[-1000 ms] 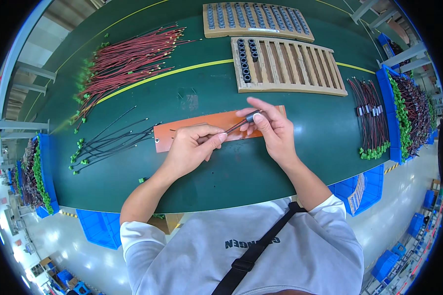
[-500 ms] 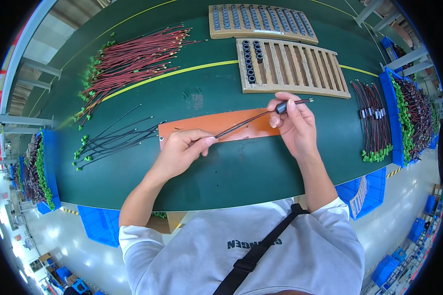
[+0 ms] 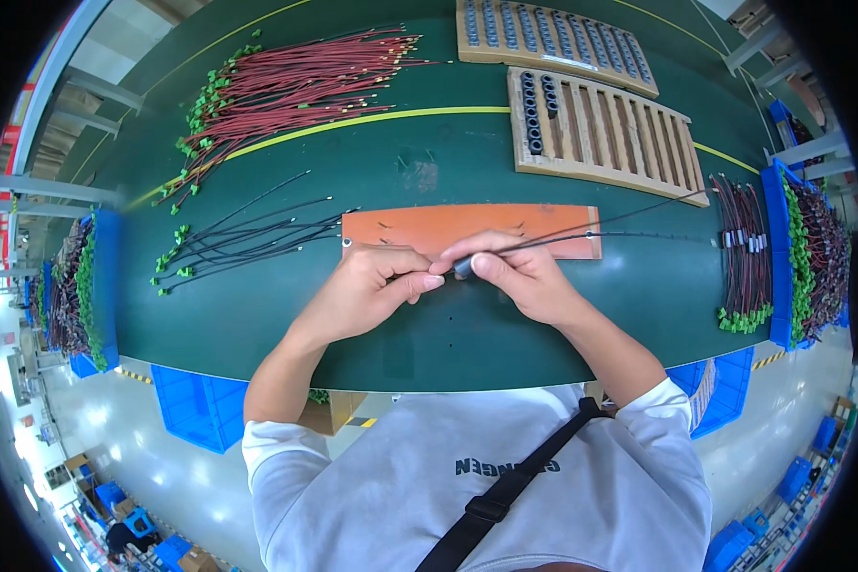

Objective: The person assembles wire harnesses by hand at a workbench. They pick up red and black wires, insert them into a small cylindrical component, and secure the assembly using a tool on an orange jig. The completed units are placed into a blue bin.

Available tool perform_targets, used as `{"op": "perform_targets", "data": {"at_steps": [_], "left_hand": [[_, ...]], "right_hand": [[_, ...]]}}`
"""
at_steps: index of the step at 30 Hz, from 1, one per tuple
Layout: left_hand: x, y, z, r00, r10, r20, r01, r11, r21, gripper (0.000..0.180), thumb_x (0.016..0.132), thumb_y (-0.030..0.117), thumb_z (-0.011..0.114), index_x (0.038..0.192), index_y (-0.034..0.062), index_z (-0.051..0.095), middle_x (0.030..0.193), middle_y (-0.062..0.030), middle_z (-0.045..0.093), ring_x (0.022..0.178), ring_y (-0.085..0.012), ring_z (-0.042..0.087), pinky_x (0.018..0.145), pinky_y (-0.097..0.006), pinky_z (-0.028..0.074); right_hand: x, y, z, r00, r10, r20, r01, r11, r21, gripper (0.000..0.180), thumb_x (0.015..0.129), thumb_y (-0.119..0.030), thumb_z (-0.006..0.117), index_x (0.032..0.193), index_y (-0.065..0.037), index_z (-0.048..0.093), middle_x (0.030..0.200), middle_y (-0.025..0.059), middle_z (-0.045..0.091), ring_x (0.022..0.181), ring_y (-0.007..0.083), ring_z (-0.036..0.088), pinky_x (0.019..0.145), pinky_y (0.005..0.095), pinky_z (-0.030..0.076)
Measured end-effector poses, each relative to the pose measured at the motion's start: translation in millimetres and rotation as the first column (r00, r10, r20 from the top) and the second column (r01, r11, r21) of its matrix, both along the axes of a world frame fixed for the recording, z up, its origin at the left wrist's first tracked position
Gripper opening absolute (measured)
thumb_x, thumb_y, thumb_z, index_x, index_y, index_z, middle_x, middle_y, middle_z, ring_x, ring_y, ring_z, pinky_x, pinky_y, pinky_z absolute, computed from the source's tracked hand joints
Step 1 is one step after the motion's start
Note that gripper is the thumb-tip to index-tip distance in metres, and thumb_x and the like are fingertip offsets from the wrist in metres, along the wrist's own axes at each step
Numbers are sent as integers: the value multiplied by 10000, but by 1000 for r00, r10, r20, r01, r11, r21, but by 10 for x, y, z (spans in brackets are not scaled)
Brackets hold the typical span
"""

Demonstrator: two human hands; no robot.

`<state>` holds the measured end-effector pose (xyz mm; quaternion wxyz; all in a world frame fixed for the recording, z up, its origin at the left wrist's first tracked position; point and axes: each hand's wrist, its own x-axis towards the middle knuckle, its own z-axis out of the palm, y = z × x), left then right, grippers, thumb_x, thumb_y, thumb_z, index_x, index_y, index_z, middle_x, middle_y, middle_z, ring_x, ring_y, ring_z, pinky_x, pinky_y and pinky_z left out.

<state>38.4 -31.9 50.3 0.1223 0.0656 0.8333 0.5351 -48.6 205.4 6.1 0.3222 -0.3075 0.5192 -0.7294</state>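
Observation:
Over an orange mat [image 3: 419, 225], my two hands meet almost fingertip to fingertip. My right hand [image 3: 534, 284] is closed on a small dark cylindrical core [image 3: 463, 268], seemingly a ferrite core. A pair of thin dark wires [image 3: 629, 234] runs out from this hand toward the right, the two strands spread apart. My left hand [image 3: 372, 288] is pinched at the core's left side; what lies between its fingertips is hidden. Left of the mat lie several loose dark wires [image 3: 257, 238] with green connectors.
Red wires [image 3: 315, 81] with green connectors are heaped at the far left. A slotted tray [image 3: 610, 124] holds several black cores; a fuller tray [image 3: 553, 38] sits behind. Wires with cores [image 3: 742, 243] lie at right, beside a blue bin [image 3: 782, 257]. Another blue bin [image 3: 103, 286] stands left.
My right hand has come left and down with the core to meet my left hand. The wires now trail out to the right instead of spanning between the hands. The view has shifted slightly.

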Motion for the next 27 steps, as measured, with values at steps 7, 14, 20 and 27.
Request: {"op": "perform_targets", "data": {"at_steps": [7, 14, 20, 27], "left_hand": [[2, -629, -283, 977, 203, 64, -208, 846, 491, 446, 858, -41, 773, 1288, -9, 658, 1255, -98, 648, 1084, -168, 655, 946, -304, 555], [-19, -746, -515, 937, 340, 84, -339, 819, 464, 242, 922, -30, 706, 1161, -13, 741, 1191, -107, 663, 1050, -173, 662, 939, -303, 554], [-49, -604, -557, 905, 421, 54, -399, 802, 443, 160, 928, -47, 688, 1069, -32, 762, 1095, -96, 685, 1003, -163, 674, 893, -293, 572], [-58, -561, -649, 880, 437, -187, -321, 836, 445, 322, 869, -166, 673, 1157, -27, 710, 1103, -124, 659, 1030, -225, 680, 897, -331, 577]], "right_hand": [[-13, -320, -117, 955, -137, 264, 152, 988, -37, 352, 1109, -241, 466, 1313, 23, 580, 1261, 173, 663, 1174, 240, 660, 970, 337, 568], [-31, -401, -204, 953, -171, 249, 176, 984, 1, 365, 1112, -243, 453, 1330, 31, 559, 1254, 196, 663, 1158, 264, 669, 977, 355, 565], [-44, -397, -300, 961, -174, 217, 189, 981, -51, 357, 1109, -241, 466, 1317, 30, 570, 1230, 181, 673, 1158, 232, 658, 997, 360, 557], [-61, -373, -287, 954, -142, 263, 158, 987, -40, 340, 1108, -236, 468, 1303, 20, 577, 1225, 167, 671, 1159, 221, 651, 987, 358, 565]]}}
